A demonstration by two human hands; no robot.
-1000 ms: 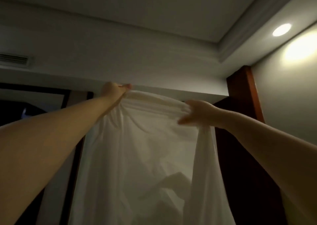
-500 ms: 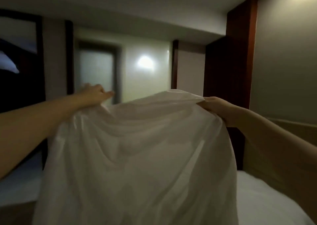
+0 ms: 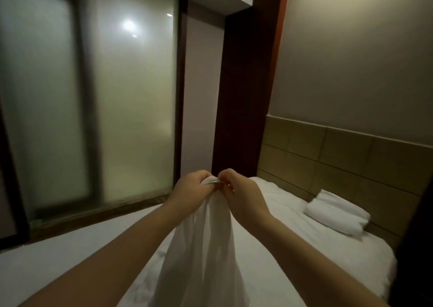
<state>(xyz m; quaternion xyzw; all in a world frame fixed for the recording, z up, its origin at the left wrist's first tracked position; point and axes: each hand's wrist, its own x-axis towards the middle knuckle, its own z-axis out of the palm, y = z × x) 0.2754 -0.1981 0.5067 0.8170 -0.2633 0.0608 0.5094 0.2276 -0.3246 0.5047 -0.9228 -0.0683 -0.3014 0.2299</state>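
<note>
White-covered bed [image 3: 288, 203] lies below; over it hangs a thin white cotton sheet [image 3: 206, 248], top corners met. Left hand [image 3: 189, 189] and right hand [image 3: 243, 194] touch, fingers pinching its bunched edge. One fold looks made; further folds remain.

Bed: a big bed with a soft white cover [image 3: 293, 227].
Pillow: a small puffy white pillow [image 3: 337, 213] lies by the bed's right edge, just beside the headboard.
Headboard: tan padded squares [image 3: 339, 156] run along the bed's right edge.
Glass: a tall foggy glass wall [image 3: 131, 100] stands past the bed's left edge.
Post: a dark brown wooden post [image 3: 246, 84] stands at the bed's far corner.
</note>
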